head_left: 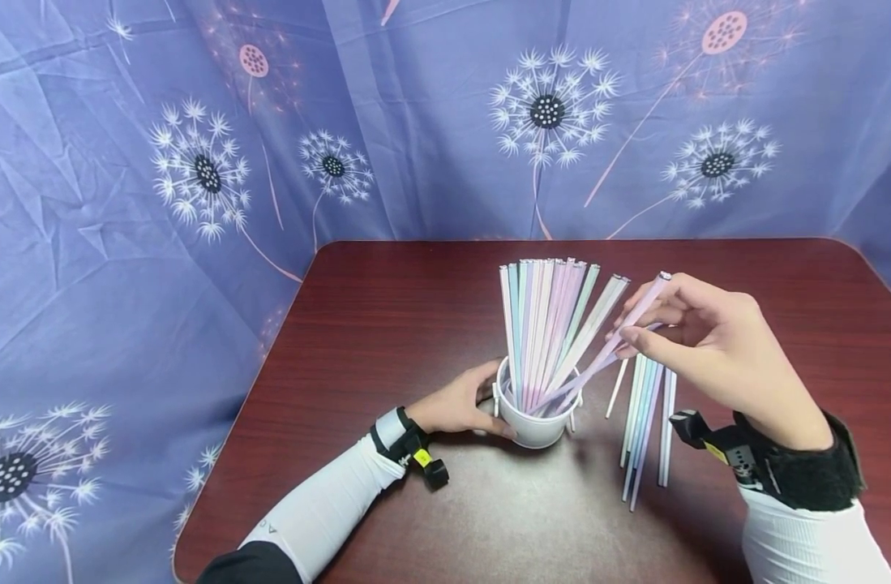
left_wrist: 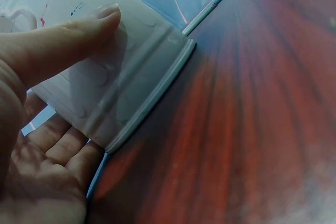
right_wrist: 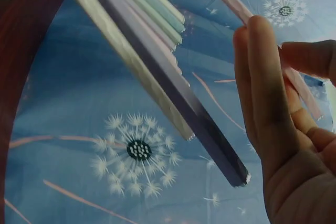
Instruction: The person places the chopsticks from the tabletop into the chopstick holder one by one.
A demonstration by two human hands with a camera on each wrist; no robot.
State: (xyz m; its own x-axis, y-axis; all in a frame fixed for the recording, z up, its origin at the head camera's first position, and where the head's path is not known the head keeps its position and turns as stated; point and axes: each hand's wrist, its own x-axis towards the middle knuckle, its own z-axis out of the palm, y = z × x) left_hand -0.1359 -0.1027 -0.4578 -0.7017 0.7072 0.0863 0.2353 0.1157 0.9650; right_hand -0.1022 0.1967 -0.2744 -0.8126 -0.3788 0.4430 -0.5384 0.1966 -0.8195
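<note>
White cup (left_wrist: 113, 85), thumb visible wrist-side only

pink chopstick (head_left: 620, 332) slanting into white cup (head_left: 534, 426), perhaps touching bottom

A dark reddish-brown wooden table (head_left: 430, 308) with rounded corners stands against a creased blue-violet cloth backdrop (head_left: 124, 243) printed with white and pink dandelion heads, the cloth hanging behind the table's far edge and draping down past its left side, evenly lit.
</note>
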